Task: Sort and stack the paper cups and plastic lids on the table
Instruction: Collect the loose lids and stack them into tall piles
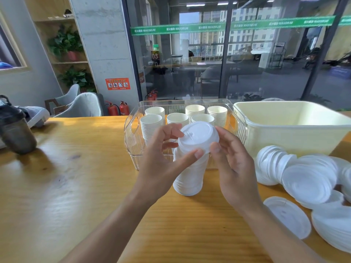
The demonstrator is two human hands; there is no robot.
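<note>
White lids (307,182); yellow table (85,186)

**One head-worn view, looking forward and down**

A single wide-angle camera sits at the person's head, facing forward and tilted down over the table (79,186). The hands (193,166) lie close, low and central; a glass wall (247,63) stands well beyond. Edges bend with the lens.

The green stripe (228,25) on the glass reads "MAXIMUM".
</note>
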